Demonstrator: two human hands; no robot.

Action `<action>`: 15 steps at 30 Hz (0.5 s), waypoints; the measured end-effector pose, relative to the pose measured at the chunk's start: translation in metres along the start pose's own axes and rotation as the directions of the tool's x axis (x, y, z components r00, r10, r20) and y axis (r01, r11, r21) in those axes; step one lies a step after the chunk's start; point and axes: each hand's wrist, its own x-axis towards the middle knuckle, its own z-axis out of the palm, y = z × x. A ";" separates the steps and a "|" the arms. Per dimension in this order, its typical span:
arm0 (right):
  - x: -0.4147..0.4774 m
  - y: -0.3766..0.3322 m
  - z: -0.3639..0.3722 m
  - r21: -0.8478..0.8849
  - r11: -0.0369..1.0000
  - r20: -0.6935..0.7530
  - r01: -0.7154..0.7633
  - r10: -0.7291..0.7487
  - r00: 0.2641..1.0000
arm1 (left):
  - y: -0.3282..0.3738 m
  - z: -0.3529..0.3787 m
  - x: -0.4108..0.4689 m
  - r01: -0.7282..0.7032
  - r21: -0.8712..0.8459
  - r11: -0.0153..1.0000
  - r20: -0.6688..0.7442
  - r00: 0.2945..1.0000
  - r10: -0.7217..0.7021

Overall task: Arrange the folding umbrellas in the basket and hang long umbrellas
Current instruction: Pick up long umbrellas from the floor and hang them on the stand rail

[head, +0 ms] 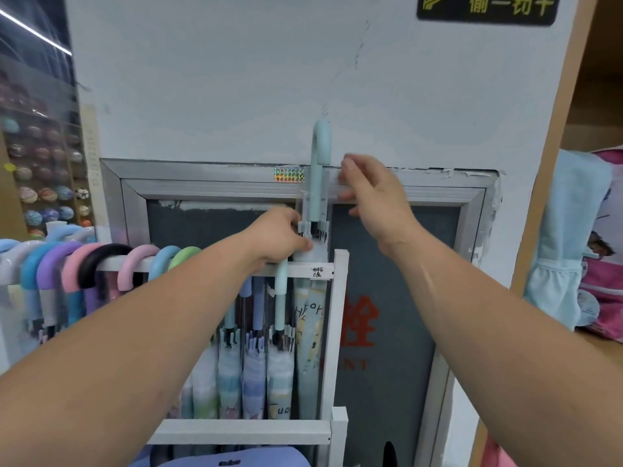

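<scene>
One long umbrella (315,197) with a mint crook handle is held upright above the right end of the white rack rail (303,269). It is gripped below the rib tips by the left hand (279,235). The right hand (367,193) is spread loose and blurred beside the shaft, holding nothing. Bare wall (202,96) is seen above, and the rail is crowded leftward by hung umbrellas (84,267).

"Tuo" on hung umbrella (279,382); red "栓" on door panel (397,298)

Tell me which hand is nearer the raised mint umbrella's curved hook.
Right. The right hand hovers just beside the hook; the left hand grips the umbrella well below it.
</scene>
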 end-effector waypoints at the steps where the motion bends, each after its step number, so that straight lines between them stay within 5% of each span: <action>1: 0.004 -0.010 -0.002 -0.009 1.000 0.036 0.008 -0.008 0.999 | -0.001 0.000 0.001 0.002 0.001 1.000 0.018 1.000 -0.002; 8: 0.027 -0.040 -0.014 -0.118 0.993 0.305 0.005 0.031 0.952 | 0.001 0.001 -0.001 -0.012 0.031 0.999 0.048 0.999 0.011; 15: 0.032 -0.037 -0.016 -0.161 0.984 0.312 0.077 -0.023 0.950 | 0.004 -0.003 -0.007 -0.033 0.049 0.998 0.098 0.995 0.028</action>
